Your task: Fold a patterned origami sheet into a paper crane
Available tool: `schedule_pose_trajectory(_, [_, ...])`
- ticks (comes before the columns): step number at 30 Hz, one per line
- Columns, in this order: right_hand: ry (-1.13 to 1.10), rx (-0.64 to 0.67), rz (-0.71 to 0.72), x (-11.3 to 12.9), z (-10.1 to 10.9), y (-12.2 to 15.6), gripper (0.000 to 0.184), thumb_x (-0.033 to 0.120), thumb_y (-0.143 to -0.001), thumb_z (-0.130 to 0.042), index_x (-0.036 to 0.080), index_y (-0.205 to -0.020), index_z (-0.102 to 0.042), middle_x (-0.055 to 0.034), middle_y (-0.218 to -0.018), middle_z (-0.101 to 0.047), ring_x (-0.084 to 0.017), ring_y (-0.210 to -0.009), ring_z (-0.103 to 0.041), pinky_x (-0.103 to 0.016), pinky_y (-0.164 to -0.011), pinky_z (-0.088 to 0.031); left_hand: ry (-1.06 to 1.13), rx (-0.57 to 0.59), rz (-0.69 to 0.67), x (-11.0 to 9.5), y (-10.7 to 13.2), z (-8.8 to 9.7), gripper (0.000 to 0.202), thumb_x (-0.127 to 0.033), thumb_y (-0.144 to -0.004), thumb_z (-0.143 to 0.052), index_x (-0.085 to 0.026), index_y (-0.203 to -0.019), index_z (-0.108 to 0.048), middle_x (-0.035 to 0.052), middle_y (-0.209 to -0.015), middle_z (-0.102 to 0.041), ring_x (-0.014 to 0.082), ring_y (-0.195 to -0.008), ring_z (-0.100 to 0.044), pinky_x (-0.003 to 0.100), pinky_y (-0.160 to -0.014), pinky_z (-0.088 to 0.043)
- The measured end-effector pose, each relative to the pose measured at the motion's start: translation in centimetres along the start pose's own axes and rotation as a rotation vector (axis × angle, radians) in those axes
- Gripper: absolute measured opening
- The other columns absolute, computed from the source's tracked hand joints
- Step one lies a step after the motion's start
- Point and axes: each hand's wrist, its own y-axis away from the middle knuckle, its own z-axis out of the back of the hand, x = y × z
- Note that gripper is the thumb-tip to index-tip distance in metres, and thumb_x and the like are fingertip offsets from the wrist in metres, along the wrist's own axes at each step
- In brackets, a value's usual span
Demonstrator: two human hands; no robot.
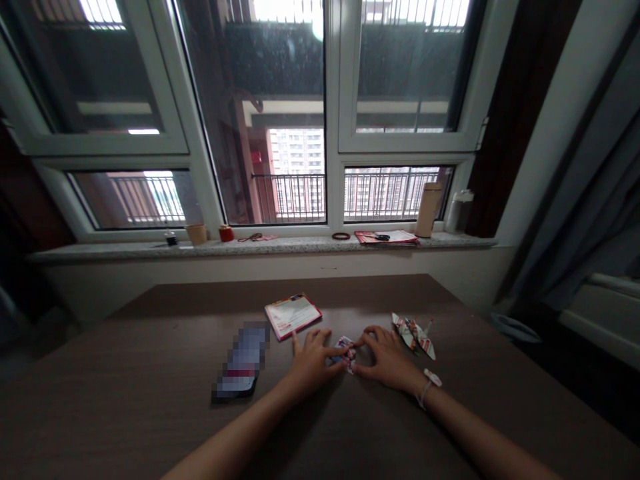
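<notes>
A small folded piece of printed paper (346, 352) lies on the dark wooden table (150, 413) between my two hands. My left hand (311, 363) presses on its left side, fingers bent and pinching the paper. My right hand (386, 360) holds its right side the same way, fingertips on the paper; a band sits on that wrist. A finished folded paper figure (414, 335) lies just right of my right hand. A square printed sheet (293, 315) lies beyond my left hand.
A phone (242, 363) lies on the table left of my left hand. The windowsill (125, 249) behind the table carries small cups, a ring, a red booklet (387, 237), a tall flask (429, 209) and a bottle (459, 210). Curtains hang at right.
</notes>
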Motion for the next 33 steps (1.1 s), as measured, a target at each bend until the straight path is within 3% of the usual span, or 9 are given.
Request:
schedule_pose_trajectory(11, [-0.026, 0.045, 0.009, -0.52, 0.03, 0.11, 0.065, 0.068, -0.064, -0.069, 0.034, -0.118, -0.06, -0.0067, -0.133, -0.045, -0.031, -0.129, -0.037, -0.05, -0.112, -0.017, 0.002, -0.006, -0.002, 0.37, -0.21, -0.42, 0.031, -0.057, -0.085, -0.058, -0.054, -0.115, -0.061, 0.0028, -0.143, -0.047, 0.0331, -0.136, -0.033, 0.076, -0.102, 0.006])
schedule_pose_trajectory(18, [-0.076, -0.111, 0.009, -0.45, -0.73, -0.14, 0.032, 0.056, -0.089, -0.049, 0.034, -0.103, -0.067, -0.0038, -0.12, -0.054, -0.024, -0.122, -0.045, -0.044, -0.108, -0.025, -0.005, 0.006, 0.0, 0.17, -0.11, -0.11, 0.031, -0.057, -0.086, -0.057, -0.052, -0.116, -0.061, 0.0029, -0.144, -0.047, 0.0322, -0.136, -0.033, 0.075, -0.103, 0.006])
schedule_pose_trajectory(26, [-0.03, -0.145, 0.006, 0.18, -0.55, -0.08, 0.027, 0.05, -0.082, -0.061, 0.032, -0.101, -0.067, -0.0042, -0.116, -0.055, -0.025, -0.117, -0.046, -0.043, -0.105, -0.028, -0.004, 0.019, 0.018, -0.1, -0.05, 0.06, 0.032, -0.057, -0.086, -0.057, -0.05, -0.117, -0.062, 0.002, -0.144, -0.046, 0.0321, -0.136, -0.032, 0.072, -0.105, 0.008])
schedule_pose_trajectory(33, [-0.007, -0.074, 0.01, 0.01, 0.0, -0.09, 0.044, 0.059, -0.071, -0.068, 0.032, -0.105, -0.066, -0.005, -0.12, -0.052, -0.027, -0.119, -0.045, -0.043, -0.106, -0.028, -0.002, 0.023, 0.015, -0.23, -0.01, 0.25, 0.032, -0.056, -0.086, -0.058, -0.052, -0.117, -0.061, 0.0013, -0.144, -0.046, 0.0332, -0.136, -0.032, 0.073, -0.105, 0.007])
